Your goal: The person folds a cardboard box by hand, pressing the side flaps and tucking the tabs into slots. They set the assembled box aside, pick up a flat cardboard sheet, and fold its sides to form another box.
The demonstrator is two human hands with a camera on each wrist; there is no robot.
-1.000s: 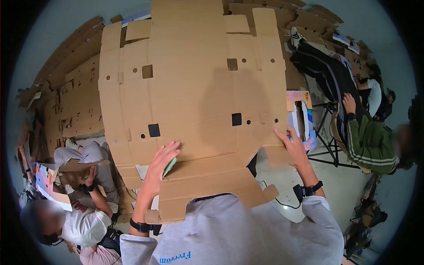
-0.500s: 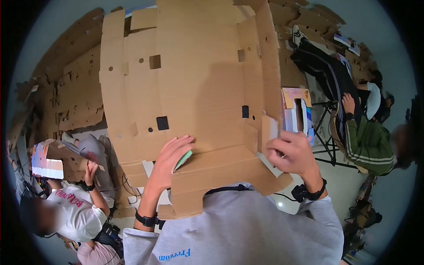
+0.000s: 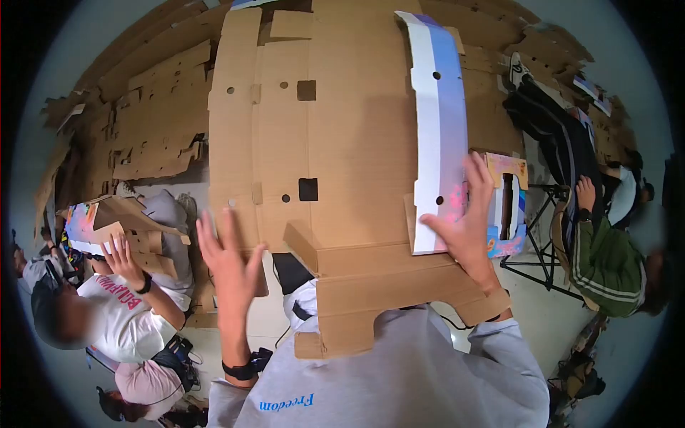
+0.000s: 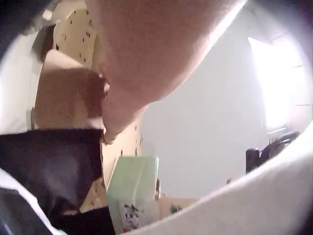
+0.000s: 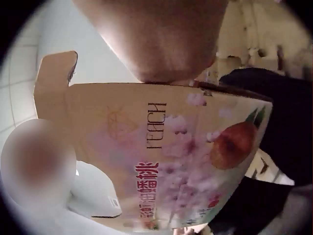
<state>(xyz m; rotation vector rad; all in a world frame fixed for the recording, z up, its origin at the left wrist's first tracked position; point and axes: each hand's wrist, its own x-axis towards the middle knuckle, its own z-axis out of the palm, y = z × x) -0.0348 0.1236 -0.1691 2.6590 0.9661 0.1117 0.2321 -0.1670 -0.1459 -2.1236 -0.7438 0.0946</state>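
Observation:
A large brown cardboard box blank (image 3: 349,143) lies before me, its right side folded inward into a long panel printed white, blue and purple (image 3: 439,135). My right hand (image 3: 467,217) rests on the near end of this panel, fingers stretched and thumb spread across it. At the blank's near left corner is my left hand (image 3: 232,264), fingers spread and holding nothing. A near flap with a curved cutout (image 3: 399,285) stands bent up against the grey sweatshirt. The right wrist view shows its outside, a pink peach print (image 5: 181,147). A small left tab (image 3: 301,246) is raised.
A printed carton piece with a slot (image 3: 506,207) stands right of the blank, beside a black tripod (image 3: 539,228). People sit at both sides, one at left handling a printed box (image 3: 85,221). More cardboard sheets (image 3: 160,128) are stacked behind at left.
The right side of the blank has folded over, now showing its printed face. My right hand has opened onto it. My left hand has moved left off the near fold, fingers spreading.

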